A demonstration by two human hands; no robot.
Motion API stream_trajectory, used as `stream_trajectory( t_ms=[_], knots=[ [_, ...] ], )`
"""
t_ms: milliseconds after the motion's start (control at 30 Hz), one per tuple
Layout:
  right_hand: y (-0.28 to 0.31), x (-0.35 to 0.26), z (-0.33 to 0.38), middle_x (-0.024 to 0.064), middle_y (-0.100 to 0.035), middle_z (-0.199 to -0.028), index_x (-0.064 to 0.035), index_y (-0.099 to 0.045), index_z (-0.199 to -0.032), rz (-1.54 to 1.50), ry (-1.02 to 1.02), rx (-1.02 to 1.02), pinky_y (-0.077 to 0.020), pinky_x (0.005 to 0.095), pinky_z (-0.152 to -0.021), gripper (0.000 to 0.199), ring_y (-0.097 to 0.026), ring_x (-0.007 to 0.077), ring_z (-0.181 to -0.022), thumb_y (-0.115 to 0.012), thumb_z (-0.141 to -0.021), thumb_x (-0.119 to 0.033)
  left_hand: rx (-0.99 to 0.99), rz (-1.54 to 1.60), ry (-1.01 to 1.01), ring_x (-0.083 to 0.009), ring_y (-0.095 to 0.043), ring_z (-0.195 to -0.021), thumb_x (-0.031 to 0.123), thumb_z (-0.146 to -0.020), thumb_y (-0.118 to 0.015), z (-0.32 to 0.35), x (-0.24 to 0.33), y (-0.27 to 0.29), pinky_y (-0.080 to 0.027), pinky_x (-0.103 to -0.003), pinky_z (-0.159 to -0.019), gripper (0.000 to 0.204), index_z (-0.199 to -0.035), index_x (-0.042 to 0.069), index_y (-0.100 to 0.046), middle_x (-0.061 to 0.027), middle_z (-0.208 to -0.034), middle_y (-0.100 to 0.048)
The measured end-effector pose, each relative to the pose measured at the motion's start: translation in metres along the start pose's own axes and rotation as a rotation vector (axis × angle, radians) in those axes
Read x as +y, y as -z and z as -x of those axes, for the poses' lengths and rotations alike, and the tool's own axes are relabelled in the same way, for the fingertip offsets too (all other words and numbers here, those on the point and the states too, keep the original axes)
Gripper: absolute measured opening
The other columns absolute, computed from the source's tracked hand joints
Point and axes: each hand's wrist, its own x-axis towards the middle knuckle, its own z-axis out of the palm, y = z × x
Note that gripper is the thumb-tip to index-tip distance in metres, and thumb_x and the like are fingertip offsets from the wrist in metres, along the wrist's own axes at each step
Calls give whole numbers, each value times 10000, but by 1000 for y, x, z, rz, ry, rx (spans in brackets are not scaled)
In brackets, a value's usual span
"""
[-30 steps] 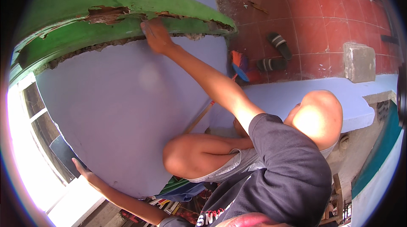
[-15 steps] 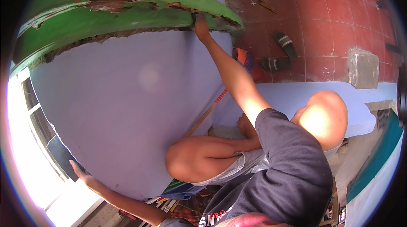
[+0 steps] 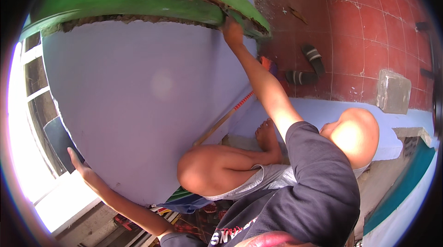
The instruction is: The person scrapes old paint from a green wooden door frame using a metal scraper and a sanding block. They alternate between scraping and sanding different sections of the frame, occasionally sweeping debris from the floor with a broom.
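Note:
My right arm reaches to the far middle, where my right hand [image 3: 233, 32] is closed at the lower edge of a green-painted wooden board [image 3: 110, 5]. A small dark flat piece [image 3: 226, 18] shows at its fingertips, against the splintered, rotten wood; its kind I cannot make out. On the left, my left hand [image 3: 85, 169] grips the lower corner of a dark flat panel [image 3: 60, 141] beside the edge of the lilac wall [image 3: 124, 85]. One digit lies along the panel's face and the other fingers are mostly hidden.
A wooden stick with a red-wrapped end [image 3: 221, 124] leans beside my bent knee [image 3: 203, 171]. Black striped sandals [image 3: 314, 60] and a wood splinter [image 3: 298, 15] lie on the red tiles [image 3: 350, 25]. A grey block [image 3: 393, 91] stands at the lilac ledge [image 3: 318, 108]. Bright light enters left.
The view has shifted a little. My right hand has moved slightly along the green board toward its right end. The left hand keeps its place on the dark panel.

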Motion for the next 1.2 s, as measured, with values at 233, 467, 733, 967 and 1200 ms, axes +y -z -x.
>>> stream_trajectory(
  t_ms=[233, 467, 733, 967, 1200],
  knots=[
    [-26, 29, 33, 297, -666, -887, 59, -605, -970, -84, -276, 167, -539, 525, -695, 271, -651, 469, -754, -533, -956, -202, -78, -41, 53, -73, -461, -604, 228, -1043, -389, 1, -5, 2, -403, -210, -607, 531, -1564, 154, -322, -8, -714, -490],
    [-35, -8, 27, 72, -636, -799, 7, -633, -1024, -847, -578, -127, -505, 345, -543, 259, -610, 198, -655, -559, -925, -220, -86, 188, 264, -53, -422, -544, 398, -1050, -363, -1, -8, -8, -353, -192, -542, 565, -1526, 94, -386, 1, -655, -508],
    [-4, -55, 13, 17, -622, -765, -31, -687, -970, -880, -274, -236, -410, 234, -539, 217, -532, 119, -629, -599, -946, -227, -91, 412, 324, -42, -409, -467, 492, -1026, -385, 6, 26, -21, -308, -188, -438, 628, -1454, 44, -487, -21, -599, -556],
    [57, -218, 7, 83, -689, -844, 6, -661, -908, -1120, 140, -249, -477, 321, -777, 244, -609, 166, -794, -614, -965, -227, -22, 313, 365, -51, -333, -468, 479, -1035, -406, -2, 5, -15, -272, -204, -457, 543, -1400, 115, -575, 46, -556, -420],
    [70, -247, 13, 33, -628, -808, -27, -625, -952, -1096, 169, -264, -465, 287, -669, 209, -558, 113, -709, -599, -985, -232, 1, 196, 287, -44, -297, -491, 413, -1057, -392, -6, -5, -13, -253, -211, -478, 483, -1451, 165, -521, 72, -583, -343]
  ],
)
